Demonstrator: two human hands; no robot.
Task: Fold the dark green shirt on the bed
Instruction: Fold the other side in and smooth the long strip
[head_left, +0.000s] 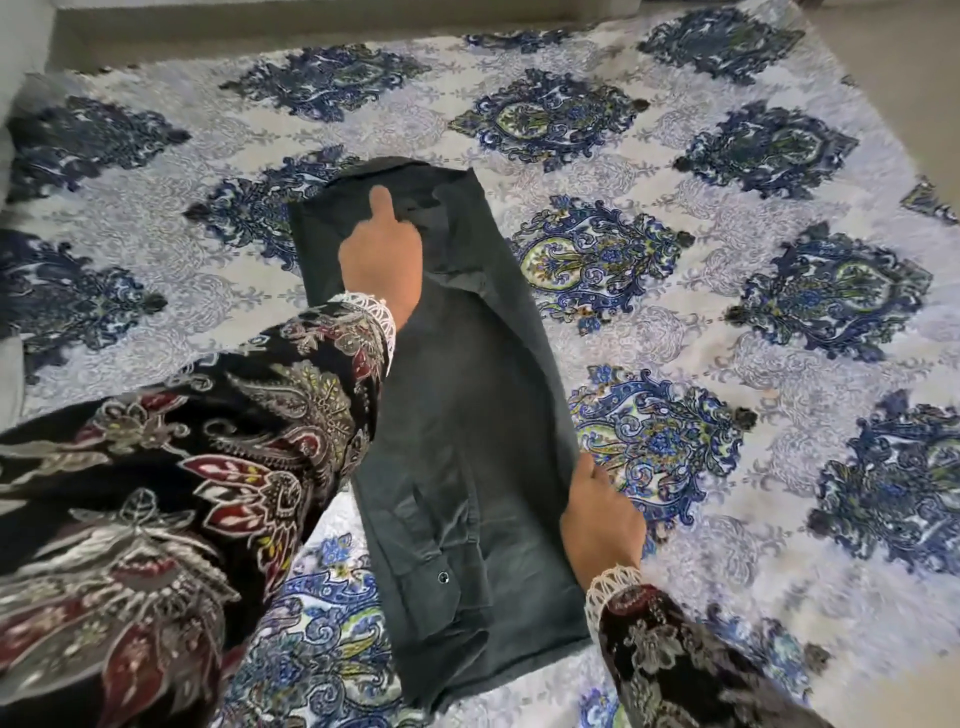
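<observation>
The dark green shirt lies on the bed as a long narrow strip, its sides folded in, running from the near edge up toward the middle. A cuff with a snap button shows at its lower left. My left hand rests on the shirt's far end near the collar, thumb up, fingers curled into the cloth. My right hand is at the strip's near right edge, fingers closed on the fabric. Both arms wear dark patterned sleeves with white lace cuffs.
The bed carries a white cover with large blue paisley medallions, spreading widely on the right and beyond the shirt. A beige floor strip runs along the bed's far edge. A grey surface borders the left.
</observation>
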